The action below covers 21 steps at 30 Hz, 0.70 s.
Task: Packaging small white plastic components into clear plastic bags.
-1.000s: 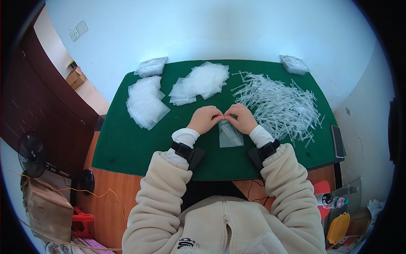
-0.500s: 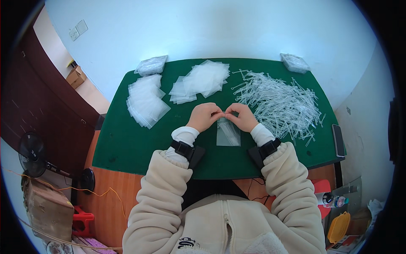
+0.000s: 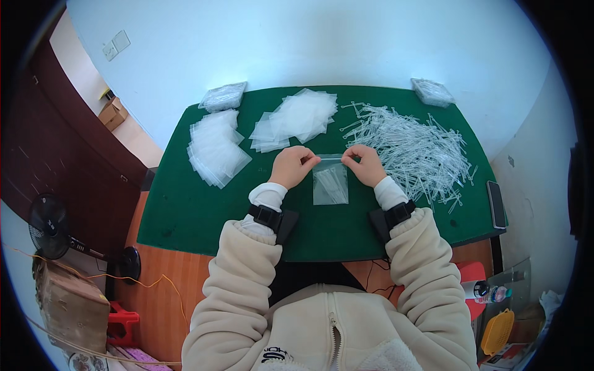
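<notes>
Clear, thin plastic makes up a small flat bag (image 3: 318,198) held over a table (image 3: 179,216) covered in matt green cloth. The bag is rectangular and slightly glossy, with a straight band along its top edge. Inside lies a loose bundle of slim transparent sticks (image 3: 333,185), slanting from upper left to lower right.

The bag's long axis runs toward and away from the person: its banded edge points to the far wall (image 3: 346,43), its bottom edge toward the person's body. It lies between the two hands, hanging down from the fingertips toward the person. The left hand (image 3: 292,166) pinches the top left corner between thumb and finger; the right hand (image 3: 366,166) pinches the top right corner the same way. The two hands are apart, with the banded edge stretched straight between them.

Right of the bag spreads a tangled, bristling heap of sticks (image 3: 414,151), transparent and thin, some with small looped ends. To the left, smooth frosted-looking bags lie overlapping in two groups: a curved fan (image 3: 215,148) and, farther back, a looser stack (image 3: 296,120).
</notes>
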Motion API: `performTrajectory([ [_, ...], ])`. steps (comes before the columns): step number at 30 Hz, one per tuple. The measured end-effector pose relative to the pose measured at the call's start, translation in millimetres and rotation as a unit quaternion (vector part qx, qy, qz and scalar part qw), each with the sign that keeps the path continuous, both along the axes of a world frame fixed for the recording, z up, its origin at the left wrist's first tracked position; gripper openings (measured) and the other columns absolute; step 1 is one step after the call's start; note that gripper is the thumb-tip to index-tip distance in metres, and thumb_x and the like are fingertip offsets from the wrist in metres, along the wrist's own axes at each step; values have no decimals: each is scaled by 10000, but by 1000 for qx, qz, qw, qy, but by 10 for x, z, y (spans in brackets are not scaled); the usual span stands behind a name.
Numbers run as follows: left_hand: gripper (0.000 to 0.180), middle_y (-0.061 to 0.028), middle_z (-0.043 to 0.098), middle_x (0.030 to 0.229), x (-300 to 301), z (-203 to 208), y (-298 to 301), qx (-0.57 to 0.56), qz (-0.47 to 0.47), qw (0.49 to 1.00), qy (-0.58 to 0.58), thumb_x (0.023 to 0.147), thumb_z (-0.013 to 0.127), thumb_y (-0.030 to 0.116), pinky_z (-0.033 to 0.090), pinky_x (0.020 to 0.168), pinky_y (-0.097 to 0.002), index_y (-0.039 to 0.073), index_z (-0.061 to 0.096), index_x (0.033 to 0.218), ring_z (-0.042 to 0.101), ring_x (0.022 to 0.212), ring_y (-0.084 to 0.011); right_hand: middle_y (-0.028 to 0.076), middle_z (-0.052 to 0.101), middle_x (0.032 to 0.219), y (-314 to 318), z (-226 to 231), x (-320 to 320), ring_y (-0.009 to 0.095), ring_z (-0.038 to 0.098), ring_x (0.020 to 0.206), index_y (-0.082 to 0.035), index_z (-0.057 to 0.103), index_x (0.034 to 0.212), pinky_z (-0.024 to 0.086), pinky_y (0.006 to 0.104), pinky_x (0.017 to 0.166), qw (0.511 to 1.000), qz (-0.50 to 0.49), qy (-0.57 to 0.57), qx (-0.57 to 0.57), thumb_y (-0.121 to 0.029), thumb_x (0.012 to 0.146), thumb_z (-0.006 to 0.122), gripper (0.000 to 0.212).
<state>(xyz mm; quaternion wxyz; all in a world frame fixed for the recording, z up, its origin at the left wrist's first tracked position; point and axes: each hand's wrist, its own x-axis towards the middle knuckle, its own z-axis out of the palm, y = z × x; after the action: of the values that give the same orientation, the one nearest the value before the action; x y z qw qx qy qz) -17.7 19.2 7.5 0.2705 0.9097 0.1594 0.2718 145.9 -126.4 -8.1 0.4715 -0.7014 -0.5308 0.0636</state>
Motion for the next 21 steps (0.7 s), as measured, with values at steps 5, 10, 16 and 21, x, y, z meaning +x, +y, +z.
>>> performTrajectory([
  [5,146,-82,574,689,39,-70,-57,4,-54,998,-17,750,620,202,432,581,-329,56,625,752,551,640,-241,77,572,705,33,-59,-116,193,547,657,-24,597,744,436,294,613,999,46,-6,14,-130,734,624,110],
  [10,132,-76,587,727,76,-111,-95,48,-149,987,-37,741,599,198,445,602,-360,69,623,749,559,683,-270,65,565,696,49,-64,-179,176,547,657,-16,582,746,430,283,598,994,100,-30,26,-108,731,618,100],
  [16,133,-78,588,728,47,-71,-98,44,-141,989,-3,737,599,197,445,610,-363,67,625,743,559,693,-273,68,558,689,40,-70,-135,180,542,655,-12,571,738,428,281,597,995,100,-26,14,-106,726,618,106],
  [21,142,-80,587,715,-9,8,-23,37,-130,991,0,734,605,203,440,603,-354,63,627,734,557,682,-267,80,562,685,7,-6,-75,208,544,647,-31,585,736,436,294,602,997,70,-15,-2,-131,721,618,106],
])
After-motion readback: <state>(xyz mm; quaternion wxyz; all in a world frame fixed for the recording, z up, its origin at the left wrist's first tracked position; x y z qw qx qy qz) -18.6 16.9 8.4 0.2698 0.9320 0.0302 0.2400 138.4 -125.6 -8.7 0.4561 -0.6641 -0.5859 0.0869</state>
